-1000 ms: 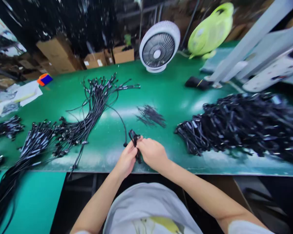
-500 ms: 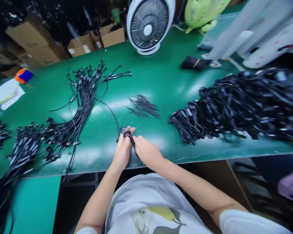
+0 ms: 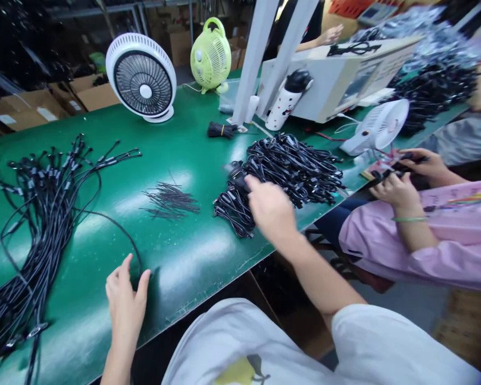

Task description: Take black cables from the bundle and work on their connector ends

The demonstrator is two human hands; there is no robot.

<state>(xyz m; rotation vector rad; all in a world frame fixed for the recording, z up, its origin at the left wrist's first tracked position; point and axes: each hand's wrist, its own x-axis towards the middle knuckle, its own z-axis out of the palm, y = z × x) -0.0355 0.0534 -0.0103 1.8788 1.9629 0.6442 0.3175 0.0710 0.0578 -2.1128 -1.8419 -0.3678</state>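
My left hand [image 3: 125, 297] is open above the near edge of the green table, thumb and fingers apart. A single black cable [image 3: 122, 227] curves down from the left to just behind its fingers. My right hand [image 3: 273, 211], blurred by motion, is closed on a coiled black cable [image 3: 237, 177] over the near end of a pile of coiled cables [image 3: 292, 168]. Between the hands, farther back, lie thin black ties [image 3: 170, 200]. Loose uncoiled cables [image 3: 54, 230] spread in a long bunch at the left.
A white fan [image 3: 145, 91] and a green fan [image 3: 211, 59] stand at the back of the table [image 3: 192, 155]. Beside a grey post are a tied black bundle [image 3: 221, 130] and a spotted bottle [image 3: 284, 104]. At the right, a co-worker in pink [image 3: 420, 240] handles cables near a small fan [image 3: 380, 125].
The view has turned right. My hands, together on a cable before, are now apart: the right has carried the coiled cable to the pile, the left has let go and opened.
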